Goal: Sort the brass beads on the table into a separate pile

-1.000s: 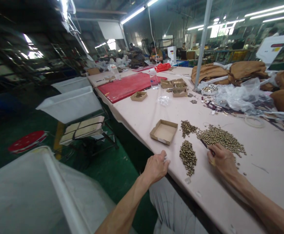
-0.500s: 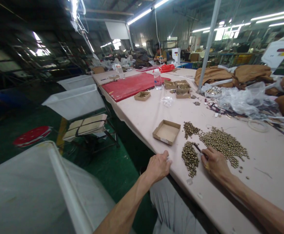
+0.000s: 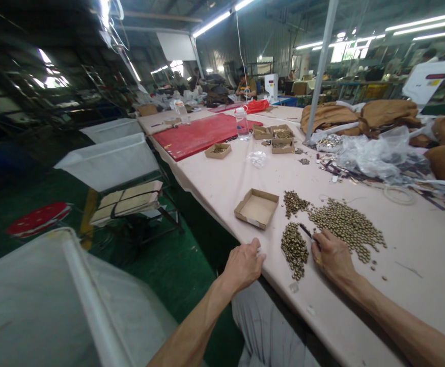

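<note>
My right hand (image 3: 331, 255) is closed round a thin dark stick (image 3: 305, 231) whose tip reaches the near pile of small brass rings (image 3: 294, 247). A large spread of the same rings (image 3: 346, 226) lies just right of the hand, and a small pile (image 3: 294, 202) sits behind. My left hand (image 3: 244, 263) rests curled on the near edge of the pink table (image 3: 222, 183), pinching something small and pale that I cannot make out. An empty shallow cardboard box (image 3: 256, 208) stands just beyond it.
Further back lie a red mat (image 3: 199, 135), a water bottle (image 3: 241, 123), several small cardboard boxes (image 3: 279, 137), clear plastic bags (image 3: 375, 153) and brown garments (image 3: 383, 112). White bins (image 3: 110, 160) stand left of the table. A person (image 3: 245, 86) sits far back.
My right hand has slid left from the large spread of rings to the near pile, carrying the stick. The left hand has stayed on the table edge.
</note>
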A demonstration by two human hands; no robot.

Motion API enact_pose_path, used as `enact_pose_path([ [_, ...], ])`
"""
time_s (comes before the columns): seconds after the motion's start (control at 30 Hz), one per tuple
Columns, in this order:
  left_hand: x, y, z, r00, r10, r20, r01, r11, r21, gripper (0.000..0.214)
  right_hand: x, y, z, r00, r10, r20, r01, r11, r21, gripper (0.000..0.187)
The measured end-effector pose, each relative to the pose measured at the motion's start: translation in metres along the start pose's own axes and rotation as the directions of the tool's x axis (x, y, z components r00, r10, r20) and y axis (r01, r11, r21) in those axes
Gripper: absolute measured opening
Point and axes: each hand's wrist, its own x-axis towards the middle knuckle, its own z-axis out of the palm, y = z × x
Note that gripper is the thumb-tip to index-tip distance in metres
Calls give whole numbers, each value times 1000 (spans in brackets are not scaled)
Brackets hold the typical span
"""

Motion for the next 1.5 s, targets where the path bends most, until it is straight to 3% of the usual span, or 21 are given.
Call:
enact_pose_path([
  [0.57, 4, -1, 4, 1000, -17, -17, 16, 1000, -3, 23, -3, 13, -2, 996, 57, -66, -57, 998, 3, 18],
  [0.97, 7, 1, 0, 1000, -30, 5, 30, 1000, -9, 25, 1, 13, 0, 999, 7, -49, -6, 1000, 24, 19],
  [1.5, 10, 0, 1, 1000, -27, 16, 28, 999, -35, 25, 8, 25, 2, 997, 57, -45, -59, 997, -43, 19],
])
